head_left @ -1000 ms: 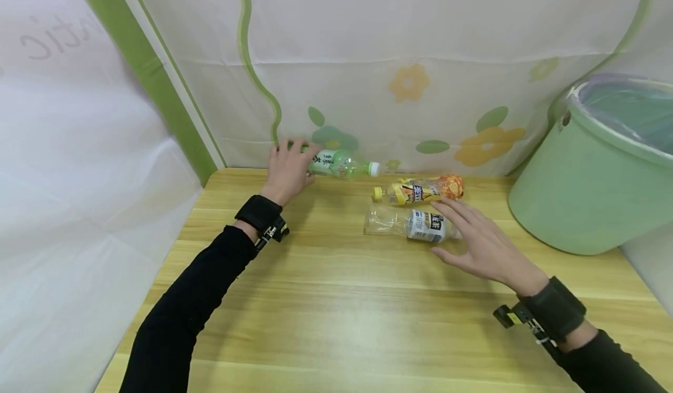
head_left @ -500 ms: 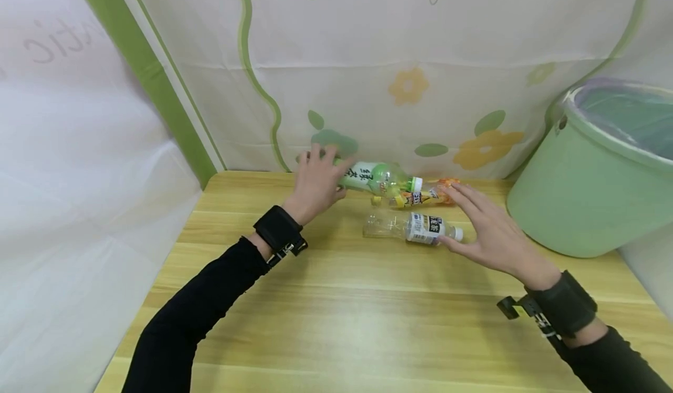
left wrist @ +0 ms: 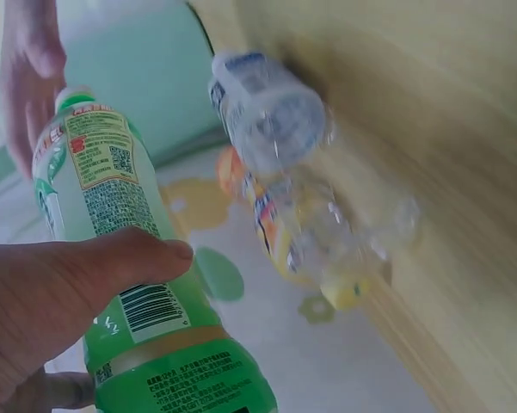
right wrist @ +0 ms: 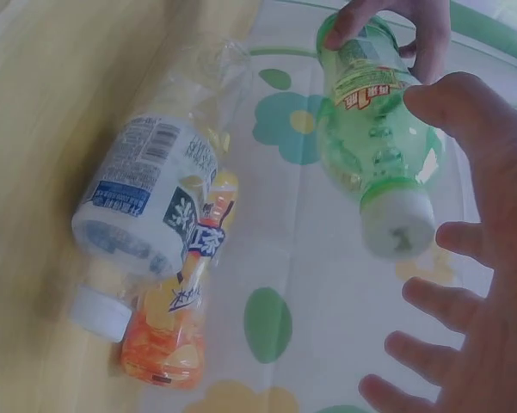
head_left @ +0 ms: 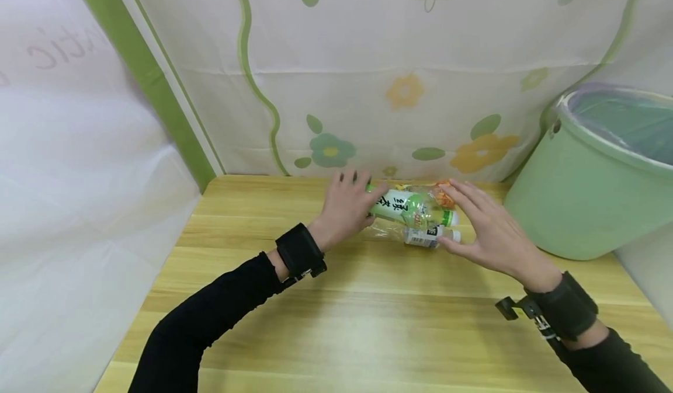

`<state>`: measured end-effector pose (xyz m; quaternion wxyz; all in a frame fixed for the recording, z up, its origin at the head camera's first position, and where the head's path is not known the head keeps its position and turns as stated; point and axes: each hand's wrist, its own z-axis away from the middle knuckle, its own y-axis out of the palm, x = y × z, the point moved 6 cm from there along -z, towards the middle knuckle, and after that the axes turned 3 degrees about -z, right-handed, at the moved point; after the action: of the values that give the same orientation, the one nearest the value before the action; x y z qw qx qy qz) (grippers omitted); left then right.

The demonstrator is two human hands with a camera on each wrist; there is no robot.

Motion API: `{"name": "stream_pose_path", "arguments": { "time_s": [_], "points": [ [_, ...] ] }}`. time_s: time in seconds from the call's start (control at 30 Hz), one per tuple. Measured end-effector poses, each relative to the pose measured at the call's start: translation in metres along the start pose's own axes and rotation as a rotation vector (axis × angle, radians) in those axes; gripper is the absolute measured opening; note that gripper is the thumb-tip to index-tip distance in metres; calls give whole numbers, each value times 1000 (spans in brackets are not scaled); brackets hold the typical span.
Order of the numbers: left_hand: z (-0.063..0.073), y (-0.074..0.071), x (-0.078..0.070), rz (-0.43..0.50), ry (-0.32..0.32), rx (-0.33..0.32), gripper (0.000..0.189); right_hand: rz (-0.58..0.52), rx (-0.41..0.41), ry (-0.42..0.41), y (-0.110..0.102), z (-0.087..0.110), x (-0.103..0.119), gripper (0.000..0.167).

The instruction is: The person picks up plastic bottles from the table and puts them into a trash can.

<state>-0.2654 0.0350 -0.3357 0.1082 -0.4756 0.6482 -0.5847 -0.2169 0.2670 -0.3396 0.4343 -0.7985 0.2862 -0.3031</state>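
Observation:
My left hand (head_left: pixel 344 211) grips the base end of a green plastic tea bottle (head_left: pixel 398 206), thumb across its label in the left wrist view. The bottle is held over two other bottles, its white cap (right wrist: pixel 397 222) toward my right hand (head_left: pixel 489 235). That hand has its fingers spread and thumb apart, close to the cap and holding nothing. On the table lie a clear bottle with a white label (right wrist: pixel 146 185) and, beyond it, a bottle with a yellow and orange label (right wrist: pixel 168 331). In the head view the green bottle partly hides both.
A light green bin (head_left: pixel 589 200) with a clear plastic liner stands at the right back of the wooden table (head_left: pixel 342 323). A white curtain with printed flowers (head_left: pixel 368 42) hangs along the table's back edge, and white cloth (head_left: pixel 79 206) hangs at the left.
My left hand has carried the green bottle rightward and toward me, from the back edge to above the other bottles. My right hand has shifted slightly right, its fingers staying spread.

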Motion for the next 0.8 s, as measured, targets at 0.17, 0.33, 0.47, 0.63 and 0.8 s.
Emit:
{"name": "stream_pose_path", "arguments": {
  "time_s": [0.17,0.33,0.47,0.63,0.8],
  "points": [
    [0,-6,-16,32,13,-52,66,14,-10,-54,4,-6,6,98],
    [0,-14,-30,55,23,-112,70,36,-21,-113,8,-9,11,94],
    [0,-18,-41,59,37,-123,75,45,-9,-115,12,-8,15,99],
    [1,-21,-51,47,53,-103,74,58,27,-72,19,-6,18,92],
    [5,-21,-57,59,72,-100,71,19,89,26,26,-3,18,75]
  ]
}}
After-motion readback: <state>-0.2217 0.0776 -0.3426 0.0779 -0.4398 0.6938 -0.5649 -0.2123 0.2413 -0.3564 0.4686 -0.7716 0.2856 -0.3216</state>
